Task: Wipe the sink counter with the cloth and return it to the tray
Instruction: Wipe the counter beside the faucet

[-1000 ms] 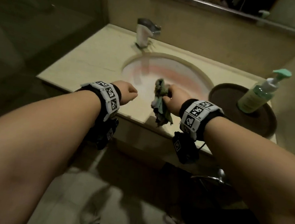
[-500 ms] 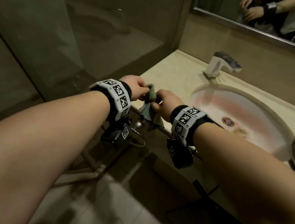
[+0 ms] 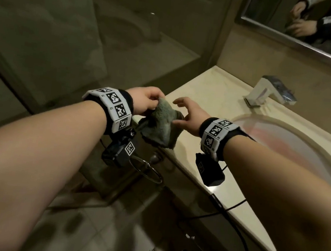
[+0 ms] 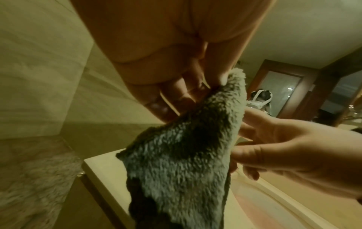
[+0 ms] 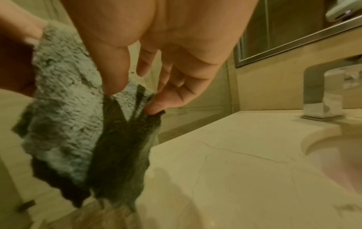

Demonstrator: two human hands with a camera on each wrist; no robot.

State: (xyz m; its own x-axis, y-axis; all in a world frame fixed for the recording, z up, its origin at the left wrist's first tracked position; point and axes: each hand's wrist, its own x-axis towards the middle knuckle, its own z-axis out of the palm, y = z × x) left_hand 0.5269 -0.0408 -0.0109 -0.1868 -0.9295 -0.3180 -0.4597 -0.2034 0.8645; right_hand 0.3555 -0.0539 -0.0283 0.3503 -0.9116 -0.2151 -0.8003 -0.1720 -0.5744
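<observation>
A top corner of the fluffy grey-green cloth (image 3: 158, 122) is pinched between thumb and fingertips of the left hand (image 3: 145, 100), so that the rest hangs down past the front left corner of the sink counter (image 3: 211, 101). The right hand (image 3: 186, 115) is held just beside it with the fingers spread and only slightly bent; in the right wrist view the thumb and one fingertip (image 5: 154, 106) are seen touching the cloth's far edge, though a firm grip cannot be made out, and the hand is judged loose rather than clenched. The cloth is probably being opened out between the two hands so that a flat face can be laid on the counter for wiping. The head view alone gives the layout: the basin (image 3: 295, 145) and chrome faucet (image 3: 269, 90) lie to the right, a towel ring (image 3: 148, 169) is mounted below the counter edge, and the hands are reflected in the mirror (image 3: 310, 24). The tray is not in view. The left wrist view alone shows the pinch closely, with the pile bunched at the fingertips (image 4: 221, 77), while the veined, bare stone beside the basin is shown best by the right wrist view.
</observation>
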